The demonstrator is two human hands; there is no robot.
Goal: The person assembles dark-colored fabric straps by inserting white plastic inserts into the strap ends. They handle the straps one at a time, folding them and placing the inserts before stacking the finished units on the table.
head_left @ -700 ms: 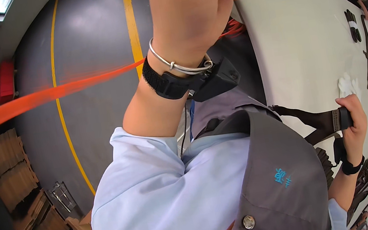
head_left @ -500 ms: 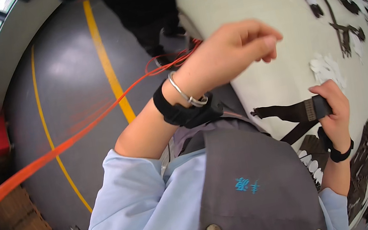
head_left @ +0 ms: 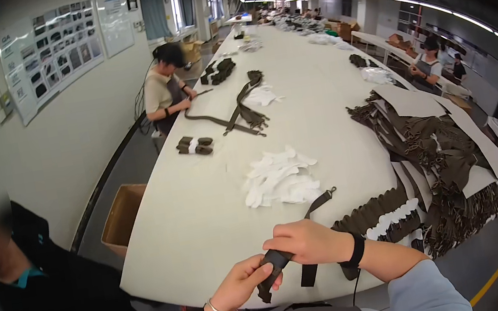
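Over the near edge of the table, both hands hold one dark olive webbing strap (head_left: 275, 263). My left hand (head_left: 242, 285) pinches its lower, folded part between thumb and fingers. My right hand (head_left: 311, 242) is closed on the upper part, knuckles up, touching the strap just beside the left fingers. A loose strap end with a small hook (head_left: 332, 192) sticks out beyond the right hand, and another flat length hangs below it. A heap of white slips (head_left: 280, 178) lies just ahead. Several bundled straps with white bands (head_left: 379, 218) lie right of my right hand.
A large pile of straps (head_left: 436, 142) with cardboard sheets covers the table's right side. Further off lie a small banded bundle (head_left: 195, 145) and loose straps (head_left: 236, 118). A co-worker (head_left: 168, 90) works at the left edge; a person in black (head_left: 53, 277) stands near left, beside an open carton (head_left: 125, 215).
The view has swung from the floor and table side to along the table. My left hand, empty before, now grips the strap together with my right hand.
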